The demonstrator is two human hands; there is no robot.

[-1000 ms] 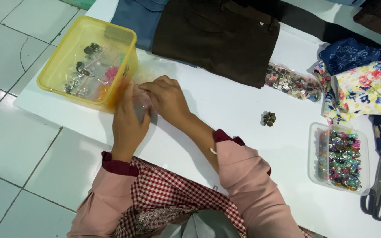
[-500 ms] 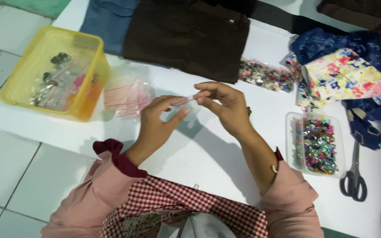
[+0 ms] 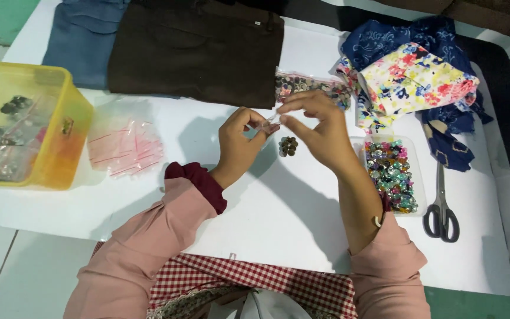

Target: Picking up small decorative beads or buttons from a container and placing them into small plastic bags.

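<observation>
Hands meet above the white table [image 3: 302,218], left hand [image 3: 238,145] and right hand [image 3: 320,131] both pinching one small clear plastic bag [image 3: 271,121], seemingly empty and not filled yet, small dark button pile [image 3: 288,146] just below, untouched.

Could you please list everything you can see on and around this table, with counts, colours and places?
Table: one, white, centre.
Tub: one, yellow, far left, holding dark bits in clear bags.
Small bags: a pile, clear with pink strips, beside the tub.
Trousers: one brown, top centre; blue garment left of it.
Dark buttons: small pile, below the hands.
Tray: one, clear, full of shiny multicoloured pieces, right.
Scissors: one, black-handled, far right.
Fabric: floral and navy, top right.
Left hand, right hand: fingers pinching a small clear bag.
</observation>
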